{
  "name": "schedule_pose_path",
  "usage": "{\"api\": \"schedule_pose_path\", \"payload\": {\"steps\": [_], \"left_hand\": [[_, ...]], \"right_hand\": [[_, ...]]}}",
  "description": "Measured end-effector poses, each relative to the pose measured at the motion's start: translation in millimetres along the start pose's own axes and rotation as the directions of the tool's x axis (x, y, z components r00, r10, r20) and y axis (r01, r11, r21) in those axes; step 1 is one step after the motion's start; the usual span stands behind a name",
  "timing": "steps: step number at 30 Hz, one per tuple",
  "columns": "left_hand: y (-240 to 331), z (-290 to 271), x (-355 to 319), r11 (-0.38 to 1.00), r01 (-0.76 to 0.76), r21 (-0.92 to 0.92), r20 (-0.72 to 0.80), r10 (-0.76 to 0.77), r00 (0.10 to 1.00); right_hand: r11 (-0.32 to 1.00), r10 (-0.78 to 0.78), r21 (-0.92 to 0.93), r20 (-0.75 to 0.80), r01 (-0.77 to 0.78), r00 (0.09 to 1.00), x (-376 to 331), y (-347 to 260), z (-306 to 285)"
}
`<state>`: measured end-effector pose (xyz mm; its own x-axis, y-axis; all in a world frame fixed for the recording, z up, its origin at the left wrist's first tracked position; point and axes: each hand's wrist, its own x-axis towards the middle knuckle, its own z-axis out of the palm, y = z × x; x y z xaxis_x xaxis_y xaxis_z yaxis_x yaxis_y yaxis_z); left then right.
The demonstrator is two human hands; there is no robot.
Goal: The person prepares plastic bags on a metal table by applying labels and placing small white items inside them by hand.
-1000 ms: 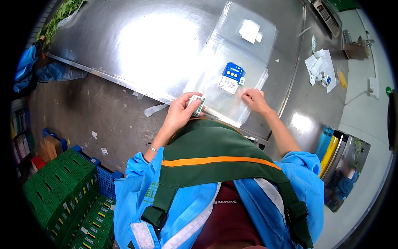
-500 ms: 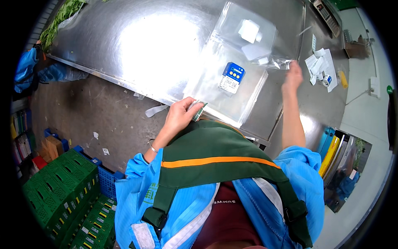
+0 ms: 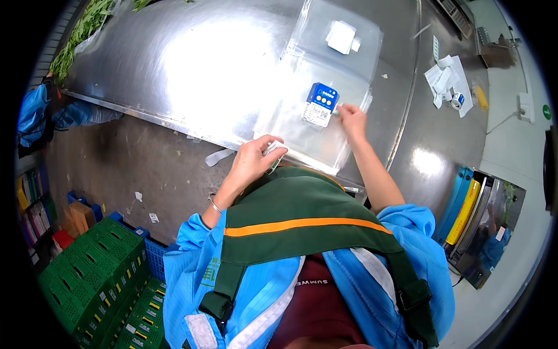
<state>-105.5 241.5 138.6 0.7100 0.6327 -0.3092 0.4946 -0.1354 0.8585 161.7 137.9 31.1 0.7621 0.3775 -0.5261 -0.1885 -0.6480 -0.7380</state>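
Note:
A stack of clear plastic bags lies on the steel table, reaching its near edge. On top of the bags sits a blue and white label card. My right hand rests on the bags just right of that card, with its fingertips pinched on a small pale piece at the card's edge. At the near edge of the bags, my left hand is closed around a small greenish-silver object. I cannot tell what that object is.
A white square pad lies at the far end of the bags. White papers, a small tape roll and a yellow item sit at the right. Leafy greens are at far left. Green crates stand on the floor.
My right hand reached out to the far right of the bags and has come back next to the label card. The left hand has stayed at the near edge.

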Motion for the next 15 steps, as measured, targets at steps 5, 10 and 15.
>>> {"api": "schedule_pose_path", "payload": {"steps": [5,10,15], "left_hand": [[2.5,-13.9,-2.6,0.911,0.149,-0.384,0.015,-0.155,0.988],[-9.5,-22.3,-2.6,0.817,0.137,-0.56,0.111,-0.09,0.99],[6.4,-11.9,-4.9,0.751,0.192,-0.632,0.161,-0.115,0.98]], "right_hand": [[0.766,-0.564,-0.398,-0.041,0.504,0.825,-8.0,2.6,-20.1],[0.295,-0.5,-0.578,0.585,0.761,0.639,-43.0,33.0,-43.4],[0.388,-0.261,-0.55,0.704,0.739,0.661,-3.8,34.0,-49.9]]}}
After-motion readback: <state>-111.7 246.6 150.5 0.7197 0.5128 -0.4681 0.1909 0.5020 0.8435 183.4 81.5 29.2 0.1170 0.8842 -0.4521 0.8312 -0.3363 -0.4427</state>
